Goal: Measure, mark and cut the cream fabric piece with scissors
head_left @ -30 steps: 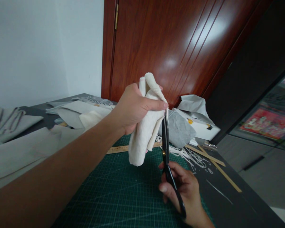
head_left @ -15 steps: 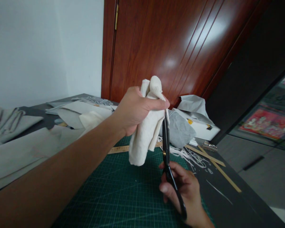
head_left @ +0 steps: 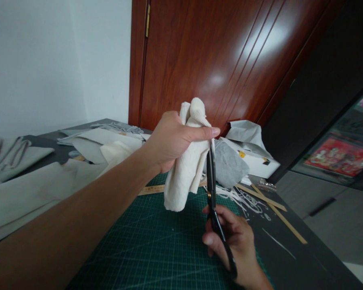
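My left hand (head_left: 177, 139) grips a folded piece of cream fabric (head_left: 184, 173) above the green cutting mat (head_left: 157, 249). Its thumb lies across the cloth near the right edge, while the other fingers are mostly hidden behind it. Black scissors (head_left: 211, 193) stand nearly upright in my right hand (head_left: 232, 237), fingers around the handles. The blades look closed or almost so, and their tips reach the fabric's right edge just below my left thumb. Whether cloth lies between the blades I cannot tell.
Pale fabric pieces (head_left: 33, 193) cover the left side of the dark table (head_left: 287, 257). Behind the scissors lie a grey cloth (head_left: 230, 163), a white box (head_left: 260, 161), white cords (head_left: 242, 199) and wooden rulers (head_left: 280, 213). A wooden door (head_left: 199, 52) rises behind the table.
My left thumb has stretched slightly further right over the fabric's edge. The cloth and scissors are almost where they were.
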Available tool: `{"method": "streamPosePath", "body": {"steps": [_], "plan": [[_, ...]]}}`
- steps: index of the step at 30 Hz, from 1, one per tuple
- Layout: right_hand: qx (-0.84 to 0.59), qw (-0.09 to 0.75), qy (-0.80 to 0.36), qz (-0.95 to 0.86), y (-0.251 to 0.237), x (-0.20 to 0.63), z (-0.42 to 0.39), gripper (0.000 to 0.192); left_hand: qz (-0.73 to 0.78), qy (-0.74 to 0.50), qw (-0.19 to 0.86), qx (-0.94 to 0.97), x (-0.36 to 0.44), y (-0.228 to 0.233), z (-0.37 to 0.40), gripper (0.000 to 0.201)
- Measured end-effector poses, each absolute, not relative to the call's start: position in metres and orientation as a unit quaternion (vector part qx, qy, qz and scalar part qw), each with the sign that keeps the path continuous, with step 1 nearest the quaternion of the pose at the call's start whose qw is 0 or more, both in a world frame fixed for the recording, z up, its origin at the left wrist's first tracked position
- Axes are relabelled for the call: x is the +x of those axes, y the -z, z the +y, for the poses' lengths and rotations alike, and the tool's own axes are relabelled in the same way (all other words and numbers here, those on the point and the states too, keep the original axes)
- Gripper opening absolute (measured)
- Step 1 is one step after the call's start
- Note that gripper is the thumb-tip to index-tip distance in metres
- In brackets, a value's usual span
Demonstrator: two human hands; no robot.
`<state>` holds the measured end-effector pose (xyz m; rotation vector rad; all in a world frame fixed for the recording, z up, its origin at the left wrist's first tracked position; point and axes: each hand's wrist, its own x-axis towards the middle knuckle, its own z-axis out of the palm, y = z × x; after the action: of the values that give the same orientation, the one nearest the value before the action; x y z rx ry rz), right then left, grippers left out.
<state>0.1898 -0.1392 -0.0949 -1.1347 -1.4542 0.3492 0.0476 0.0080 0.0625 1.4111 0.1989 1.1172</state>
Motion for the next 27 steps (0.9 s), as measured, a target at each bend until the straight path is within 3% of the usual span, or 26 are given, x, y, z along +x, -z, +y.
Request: {"method": "streamPosePath", "body": {"steps": [27], "plan": [[-0.489, 0.572, -0.113, -0.649, 0.0921, 0.1917, -0.1402, 0.028, 0.093, -0.459, 0.641, 0.608, 0.0480, -0.0626, 0.0085, 0.028]]}}
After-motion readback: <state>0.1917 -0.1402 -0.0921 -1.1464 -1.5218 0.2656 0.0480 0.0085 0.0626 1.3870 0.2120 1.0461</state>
